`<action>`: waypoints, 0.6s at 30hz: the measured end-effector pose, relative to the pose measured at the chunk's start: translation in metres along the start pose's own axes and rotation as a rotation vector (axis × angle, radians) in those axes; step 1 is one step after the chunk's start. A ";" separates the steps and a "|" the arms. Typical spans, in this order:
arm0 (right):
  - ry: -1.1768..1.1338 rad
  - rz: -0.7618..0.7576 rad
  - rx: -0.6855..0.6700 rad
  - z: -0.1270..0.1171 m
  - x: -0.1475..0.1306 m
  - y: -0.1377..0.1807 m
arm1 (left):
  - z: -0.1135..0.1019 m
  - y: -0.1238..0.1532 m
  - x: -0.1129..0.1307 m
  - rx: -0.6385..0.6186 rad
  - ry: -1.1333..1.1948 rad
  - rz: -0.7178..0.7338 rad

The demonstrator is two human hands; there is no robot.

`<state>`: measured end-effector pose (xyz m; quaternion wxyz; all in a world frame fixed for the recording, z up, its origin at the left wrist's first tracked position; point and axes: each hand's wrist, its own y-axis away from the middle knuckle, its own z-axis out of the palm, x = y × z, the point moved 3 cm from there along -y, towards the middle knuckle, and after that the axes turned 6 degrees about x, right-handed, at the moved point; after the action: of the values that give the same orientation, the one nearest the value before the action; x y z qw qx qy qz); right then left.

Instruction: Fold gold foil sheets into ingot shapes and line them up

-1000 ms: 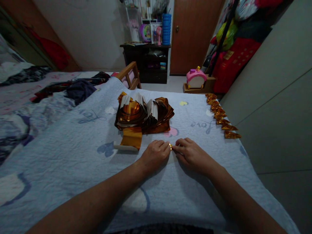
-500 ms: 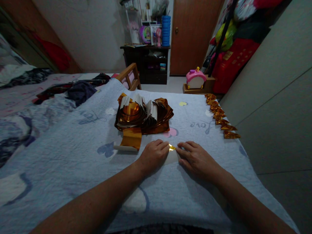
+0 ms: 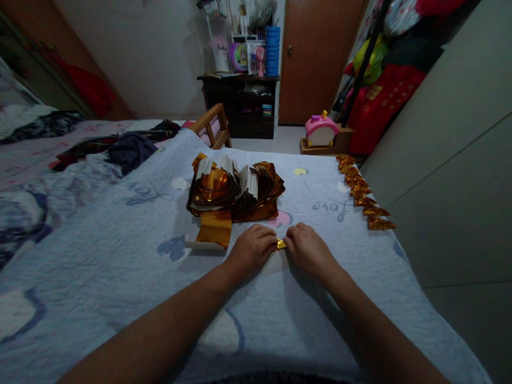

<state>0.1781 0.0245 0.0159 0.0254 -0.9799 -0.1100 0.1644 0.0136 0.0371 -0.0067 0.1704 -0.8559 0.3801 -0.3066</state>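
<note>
Gold foil stack (image 3: 236, 189) sits just beyond pinched slip (image 3: 281, 244).

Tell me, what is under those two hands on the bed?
A small gold paper piece peeks out between the left hand and right hand, lying on the blue blanket. The hands cover the rest of it.

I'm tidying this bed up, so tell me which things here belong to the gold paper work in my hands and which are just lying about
In use:
small gold paper, pinched between left hand and right hand
pile of gold sheets
row of folded gold pieces

Lying about:
dark clothes
pink toy house
wooden chair
</note>
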 end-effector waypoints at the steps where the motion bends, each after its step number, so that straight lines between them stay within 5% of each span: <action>1: -0.001 0.008 0.027 0.004 -0.001 -0.001 | -0.001 0.000 0.000 -0.001 0.007 -0.021; 10: -0.122 -0.008 0.090 0.019 -0.002 0.001 | -0.004 -0.001 -0.007 -0.033 -0.043 -0.202; 18: -0.465 -0.037 0.083 0.013 0.000 0.001 | -0.012 -0.006 -0.007 -0.072 0.287 -0.365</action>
<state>0.1738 0.0240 0.0034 0.0427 -0.9117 -0.1239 0.3894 0.0055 0.0461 0.0024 0.0255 -0.8636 0.2499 -0.4372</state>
